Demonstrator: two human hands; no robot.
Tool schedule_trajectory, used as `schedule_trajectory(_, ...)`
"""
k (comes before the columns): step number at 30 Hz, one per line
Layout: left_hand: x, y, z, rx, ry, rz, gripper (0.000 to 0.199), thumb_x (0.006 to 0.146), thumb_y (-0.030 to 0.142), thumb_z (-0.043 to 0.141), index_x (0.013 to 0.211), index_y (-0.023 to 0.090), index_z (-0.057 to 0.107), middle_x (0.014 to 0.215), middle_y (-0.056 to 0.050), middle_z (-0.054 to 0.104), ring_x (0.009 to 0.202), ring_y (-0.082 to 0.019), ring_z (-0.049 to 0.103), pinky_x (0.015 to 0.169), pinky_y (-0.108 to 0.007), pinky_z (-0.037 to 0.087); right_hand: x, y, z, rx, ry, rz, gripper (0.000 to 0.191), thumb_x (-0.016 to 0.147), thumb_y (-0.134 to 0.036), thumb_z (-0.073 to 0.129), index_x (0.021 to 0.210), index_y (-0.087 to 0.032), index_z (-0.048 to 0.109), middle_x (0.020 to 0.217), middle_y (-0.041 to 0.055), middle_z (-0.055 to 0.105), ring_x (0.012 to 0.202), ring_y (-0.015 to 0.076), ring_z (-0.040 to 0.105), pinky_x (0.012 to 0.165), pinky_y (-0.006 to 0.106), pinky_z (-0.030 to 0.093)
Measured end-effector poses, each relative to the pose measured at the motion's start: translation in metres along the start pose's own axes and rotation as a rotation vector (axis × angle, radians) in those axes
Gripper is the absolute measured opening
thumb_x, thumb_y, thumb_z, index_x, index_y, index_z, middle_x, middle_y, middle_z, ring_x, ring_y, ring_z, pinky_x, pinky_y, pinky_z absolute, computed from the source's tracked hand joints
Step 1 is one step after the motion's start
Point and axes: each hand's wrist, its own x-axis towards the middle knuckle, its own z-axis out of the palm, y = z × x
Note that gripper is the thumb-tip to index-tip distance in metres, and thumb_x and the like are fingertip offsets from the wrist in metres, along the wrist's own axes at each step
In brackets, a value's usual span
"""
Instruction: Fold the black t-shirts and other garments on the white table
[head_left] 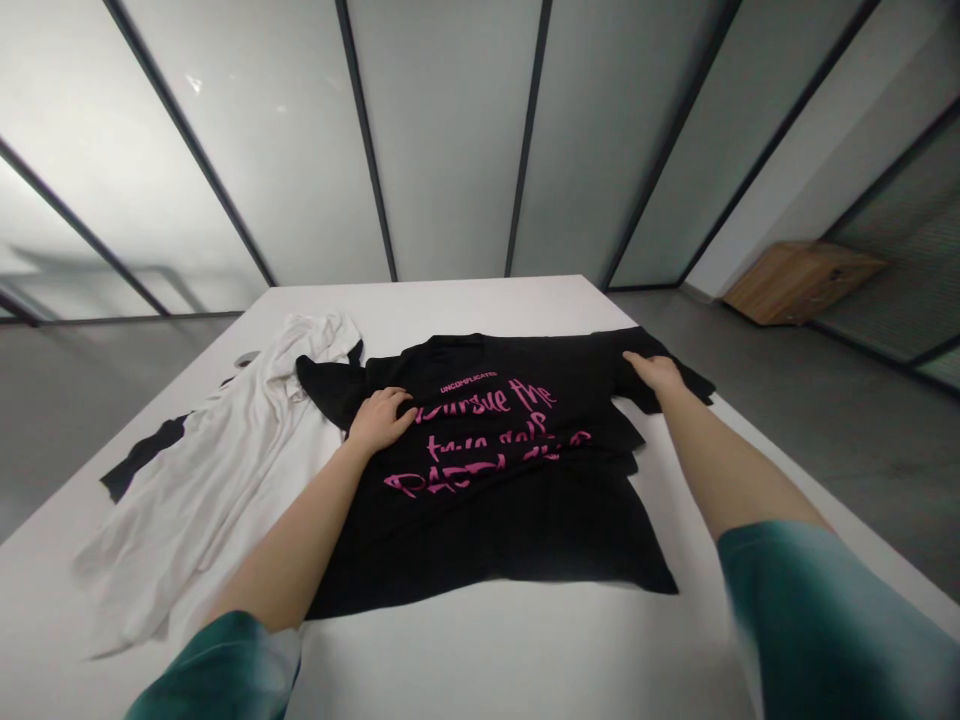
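Observation:
A black T-shirt (517, 520) with pink lettering lies spread on a white table, its hem toward me and its cloth rumpled across the middle. My left hand (381, 418) rests on the shirt's left side near the sleeve, fingers laid on the cloth and open. Over at the right sleeve, my right hand (657, 374) is pressed on the fabric with its thumb stretched out to the left and nothing visibly gripped. The left sleeve is bunched and its end overlaps a white garment.
The white garment (232, 450) lies crumpled along the left of the table (555, 640), with dark cloth (154, 447) showing from under it. Frosted glass panels (450, 130) stand behind the table. A wooden box-like piece (802, 280) is on the floor at right.

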Motion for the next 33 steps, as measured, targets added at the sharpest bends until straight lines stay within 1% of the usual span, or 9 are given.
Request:
schedule_trajectory(6, 0.0, 0.001, -0.001, -0.011, 0.01, 0.001, 0.042, 0.095, 0.047, 0.045, 0.117, 0.02, 0.069, 0.13, -0.011, 0.065, 0.12, -0.031, 0.059, 0.104, -0.048, 0.048, 0.012, -0.013, -0.004, -0.015, -0.019, -0.106, 0.023, 0.08, -0.027, 0.069, 0.095, -0.011, 0.074, 0.096, 0.0158, 0.073, 0.097, 0.0304, 0.07, 0.084, 0.037, 0.054)
schedule_trajectory(11, 0.0, 0.002, -0.003, -0.018, 0.01, 0.0, 0.04, 0.095, 0.046, 0.046, 0.115, 0.022, 0.07, 0.128, -0.01, 0.065, 0.118, -0.03, 0.06, 0.102, -0.047, 0.049, 0.002, -0.05, -0.024, -0.069, 0.218, -0.299, 0.038, 0.079, -0.017, 0.064, 0.117, -0.014, 0.069, 0.112, 0.0168, 0.071, 0.108, 0.0315, 0.066, 0.095, 0.042, 0.051)
schedule_trajectory(15, 0.0, 0.002, -0.003, -0.024, 0.007, -0.001, 0.04, 0.095, 0.047, 0.046, 0.115, 0.022, 0.07, 0.128, -0.01, 0.065, 0.118, -0.031, 0.059, 0.102, -0.047, 0.049, -0.033, -0.098, -0.033, -0.113, 0.315, -0.596, 0.042, 0.084, -0.023, 0.061, 0.125, -0.018, 0.064, 0.121, 0.0159, 0.067, 0.111, 0.032, 0.064, 0.097, 0.045, 0.048)
schedule_trajectory(18, 0.0, 0.002, -0.002, -0.023, 0.009, -0.001, 0.04, 0.095, 0.047, 0.046, 0.116, 0.023, 0.07, 0.128, -0.009, 0.065, 0.117, -0.03, 0.06, 0.102, -0.047, 0.048, -0.079, -0.13, -0.024, -0.206, 0.205, -0.781, 0.042, 0.086, -0.026, 0.061, 0.128, -0.019, 0.064, 0.124, 0.0158, 0.066, 0.109, 0.033, 0.064, 0.096, 0.045, 0.048)
schedule_trajectory(21, 0.0, 0.001, -0.001, -0.014, 0.003, -0.001, 0.041, 0.095, 0.048, 0.046, 0.117, 0.022, 0.069, 0.129, -0.01, 0.065, 0.118, -0.03, 0.06, 0.103, -0.046, 0.048, -0.131, -0.146, -0.005, -0.302, -0.171, -0.983, 0.041, 0.082, -0.029, 0.069, 0.122, -0.021, 0.069, 0.113, 0.0114, 0.072, 0.102, 0.0302, 0.067, 0.092, 0.039, 0.05)
schedule_trajectory(24, 0.0, 0.001, 0.0, -0.002, -0.002, -0.005, 0.042, 0.096, 0.048, 0.045, 0.117, 0.021, 0.069, 0.13, -0.01, 0.064, 0.119, -0.03, 0.059, 0.104, -0.045, 0.047, -0.164, -0.148, 0.014, -0.16, -0.425, -1.13, 0.035, 0.089, -0.029, 0.062, 0.122, -0.023, 0.069, 0.104, 0.0052, 0.076, 0.092, 0.0229, 0.07, 0.089, 0.032, 0.052)
schedule_trajectory(28, 0.0, 0.001, 0.001, 0.008, 0.0, -0.01, 0.041, 0.096, 0.047, 0.046, 0.118, 0.021, 0.068, 0.132, -0.01, 0.064, 0.121, -0.029, 0.058, 0.104, -0.045, 0.047, -0.155, -0.136, 0.03, 0.064, -0.31, -1.019, 0.037, 0.095, -0.016, 0.042, 0.121, -0.019, 0.069, 0.101, 0.0062, 0.076, 0.082, 0.0181, 0.071, 0.087, 0.032, 0.054)
schedule_trajectory(31, 0.0, 0.001, 0.001, 0.003, 0.003, -0.012, 0.04, 0.096, 0.047, 0.046, 0.118, 0.022, 0.069, 0.131, -0.009, 0.064, 0.121, -0.03, 0.058, 0.103, -0.046, 0.048, -0.124, -0.114, 0.04, -0.04, -0.197, -0.978, 0.037, 0.094, -0.017, 0.045, 0.122, -0.018, 0.07, 0.116, 0.0106, 0.074, 0.106, 0.0237, 0.069, 0.099, 0.038, 0.05)
schedule_trajectory(33, 0.0, 0.001, 0.001, -0.002, 0.002, -0.011, 0.04, 0.096, 0.047, 0.046, 0.117, 0.023, 0.069, 0.13, -0.009, 0.064, 0.12, -0.029, 0.058, 0.103, -0.045, 0.048, -0.108, -0.094, 0.048, -0.202, -0.171, -0.961, 0.042, 0.094, -0.031, 0.052, 0.133, -0.017, 0.064, 0.137, 0.0146, 0.064, 0.127, 0.0304, 0.058, 0.108, 0.045, 0.044)
